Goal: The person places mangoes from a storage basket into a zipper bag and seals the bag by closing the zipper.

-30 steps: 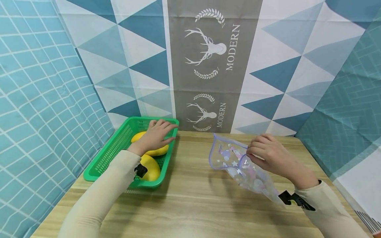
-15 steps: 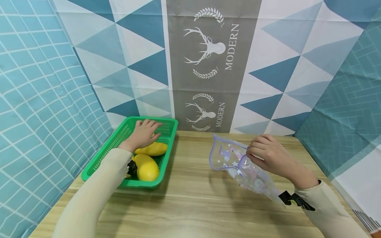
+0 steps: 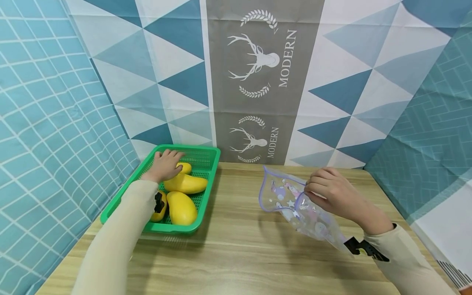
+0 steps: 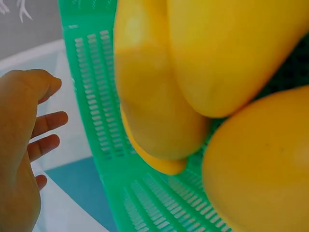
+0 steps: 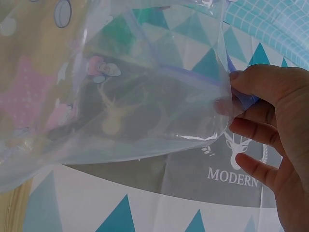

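Several yellow mangoes [image 3: 182, 208] lie in a green plastic basket [image 3: 208, 196] at the left of the table. Over the basket hovers my left hand [image 3: 164, 164], its fingers spread and loosely bent with nothing in them. In the left wrist view this hand [image 4: 19, 140] appears apart from the mangoes [image 4: 256, 159]. My right hand [image 3: 332, 192] pinches the purple-edged rim of a clear printed bag [image 3: 282, 194], holding it up with its mouth toward the left. The right wrist view shows the thumb and forefinger [image 5: 260, 82] on the bag's edge. Nothing can be seen inside the bag.
The wooden table [image 3: 236, 254] runs between basket and bag. Behind it hangs a patterned cloth [image 3: 254, 82] with deer heads. Blue tiled cloth [image 3: 48, 135] closes the left side, and a teal cloth [image 3: 431, 131] the right.
My left hand has moved left across the basket, away from its right rim, uncovering more of the mangoes. The right hand and the bag have stayed nearly still.
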The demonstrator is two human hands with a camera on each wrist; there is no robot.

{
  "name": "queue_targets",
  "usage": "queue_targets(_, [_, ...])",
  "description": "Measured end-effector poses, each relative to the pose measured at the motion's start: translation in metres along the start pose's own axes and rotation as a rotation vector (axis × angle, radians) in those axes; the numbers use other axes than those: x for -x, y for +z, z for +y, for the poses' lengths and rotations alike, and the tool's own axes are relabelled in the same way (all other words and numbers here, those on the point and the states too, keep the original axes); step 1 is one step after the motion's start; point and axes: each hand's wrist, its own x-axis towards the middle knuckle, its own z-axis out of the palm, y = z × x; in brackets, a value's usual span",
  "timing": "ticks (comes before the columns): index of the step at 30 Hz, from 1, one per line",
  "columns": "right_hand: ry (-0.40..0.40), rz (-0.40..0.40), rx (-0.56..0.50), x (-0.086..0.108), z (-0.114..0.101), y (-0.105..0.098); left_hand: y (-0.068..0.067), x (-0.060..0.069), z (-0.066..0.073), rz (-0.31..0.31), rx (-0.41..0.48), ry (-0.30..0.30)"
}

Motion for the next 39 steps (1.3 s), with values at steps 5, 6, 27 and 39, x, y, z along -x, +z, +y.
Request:
queue_targets(5, [-0.006,0.008,0.004,0.0,0.001,0.0,0.006,0.0,-0.01,-0.066,0.022,-0.074])
queue_targets(6, [-0.008,0.009,0.004,0.001,0.001,0.0,0.008,0.001,-0.012,-0.078,0.027,-0.086])
queue_targets(27, [-0.003,0.007,0.0,0.001,0.002,0.0,0.038,-0.002,-0.027,-0.162,0.118,-0.248])
queue_targets(39, [-0.011,0.019,-0.008,0.0,0.001,0.001,0.04,-0.009,-0.026,-0.23,0.172,-0.289])
